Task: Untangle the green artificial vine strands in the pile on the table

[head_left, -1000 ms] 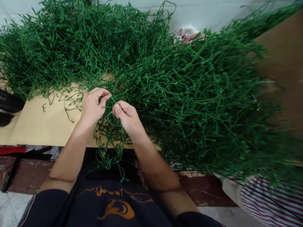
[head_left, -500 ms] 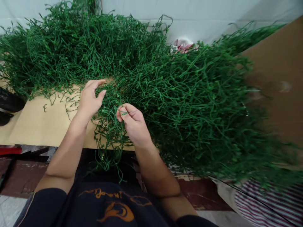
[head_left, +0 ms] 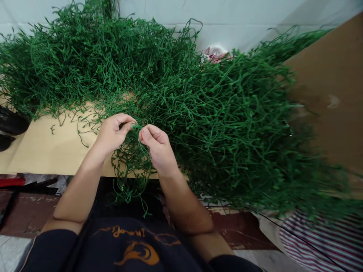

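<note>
My left hand (head_left: pixel 112 132) is closed in a pinch, its thumb and fingertip meeting at a thin green stem (head_left: pixel 136 127). Close beside it, my right hand (head_left: pixel 159 145) has its fingers curled in and its thumb pressed on the same small bit of greenery. These stems look like artificial plant stems with little knobs. Below both hands, a loose tangle of green stems (head_left: pixel 132 166) hangs over the front edge of the tan board (head_left: pixel 53 151). What lies inside the right fingers is mostly hidden.
A large heap of green stems (head_left: pixel 227 124) spreads right, and another heap (head_left: pixel 85 56) runs along the tiled wall (head_left: pixel 241 22). A cardboard sheet (head_left: pixel 334 94) stands at the right. Black bundles (head_left: pixel 11 121) lie far left. Striped cloth (head_left: pixel 317 241) is at lower right.
My left hand has moved down and right towards my right hand, and its spread thumb and fingers have closed on a stem. My right hand has stayed nearly in place.
</note>
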The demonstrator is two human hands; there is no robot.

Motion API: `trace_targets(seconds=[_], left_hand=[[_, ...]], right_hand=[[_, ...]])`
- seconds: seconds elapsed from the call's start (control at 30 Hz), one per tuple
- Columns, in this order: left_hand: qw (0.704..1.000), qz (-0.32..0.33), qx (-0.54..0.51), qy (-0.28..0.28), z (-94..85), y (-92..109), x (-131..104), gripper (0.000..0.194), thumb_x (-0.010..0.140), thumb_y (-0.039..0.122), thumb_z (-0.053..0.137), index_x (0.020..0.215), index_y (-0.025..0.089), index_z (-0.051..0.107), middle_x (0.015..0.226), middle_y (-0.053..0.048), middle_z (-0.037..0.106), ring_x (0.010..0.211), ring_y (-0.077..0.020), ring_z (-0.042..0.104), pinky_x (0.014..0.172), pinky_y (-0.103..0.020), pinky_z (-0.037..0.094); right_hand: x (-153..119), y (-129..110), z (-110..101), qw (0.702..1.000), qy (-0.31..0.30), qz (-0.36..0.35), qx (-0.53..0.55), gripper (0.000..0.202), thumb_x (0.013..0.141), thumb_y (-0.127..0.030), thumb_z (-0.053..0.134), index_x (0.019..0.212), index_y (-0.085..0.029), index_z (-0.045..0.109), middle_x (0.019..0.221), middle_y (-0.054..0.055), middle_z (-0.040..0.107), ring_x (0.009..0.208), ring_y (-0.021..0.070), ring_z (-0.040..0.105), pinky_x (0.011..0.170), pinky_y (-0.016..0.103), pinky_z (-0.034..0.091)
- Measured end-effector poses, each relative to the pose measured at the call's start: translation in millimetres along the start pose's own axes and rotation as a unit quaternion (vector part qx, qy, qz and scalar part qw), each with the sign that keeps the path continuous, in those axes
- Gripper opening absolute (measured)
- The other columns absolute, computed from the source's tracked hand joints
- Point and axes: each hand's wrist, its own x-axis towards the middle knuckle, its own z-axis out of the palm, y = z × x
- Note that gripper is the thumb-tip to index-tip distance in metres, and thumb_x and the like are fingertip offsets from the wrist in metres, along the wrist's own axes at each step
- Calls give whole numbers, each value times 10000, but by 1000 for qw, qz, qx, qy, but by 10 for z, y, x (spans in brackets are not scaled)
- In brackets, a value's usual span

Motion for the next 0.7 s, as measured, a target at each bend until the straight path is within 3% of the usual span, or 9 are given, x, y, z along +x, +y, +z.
trace_targets(seconds=[0.1,0.17,0.33,0.5,0.6,0.7], left_hand=[[992,46,92,68,11,-44,42,159,794,247,531,739,187,667,751,-20,635,744,-153,571,725,-301,435],[985,70,139,72,10,-59,68,184,815,264,511,755,196,671,757,-24,625,757,-163,561,742,-317,423],[974,94,206,-5,-13,-84,101,238,852,269,460,757,189,663,747,-27,609,773,-176,531,759,-339,400],[961,122,238,-68,-23,-111,75,227,865,247,443,836,184,660,798,-34,612,804,-177,525,742,-323,395],[961,103,253,-38,-11,-114,84,231,868,246,434,797,178,643,792,-38,620,793,-176,539,731,-323,393],[963,87,255,9,-27,-149,171,230,859,229,431,746,182,625,785,-33,625,792,-177,551,739,-326,393]], right_hand=[[-31,-1,20,1000,-4,4,-9,357,834,-410,494,580,-164,443,556,-37,328,538,63,282,539,230,253],[-40,3,16,1000,3,12,6,356,831,-408,500,579,-163,446,545,-42,313,524,60,265,526,232,235],[-25,10,-51,994,22,46,98,339,793,-399,564,582,-155,462,535,-53,309,494,44,236,494,225,193],[-4,-23,-139,978,63,88,178,320,725,-408,630,594,-166,468,554,-53,350,485,40,296,494,206,261],[-14,-18,-138,980,54,81,172,335,725,-421,632,590,-167,460,551,-50,375,480,42,311,482,204,249],[-85,1,-86,990,4,57,130,340,786,-415,575,585,-158,478,535,-45,370,483,42,282,485,213,223]])
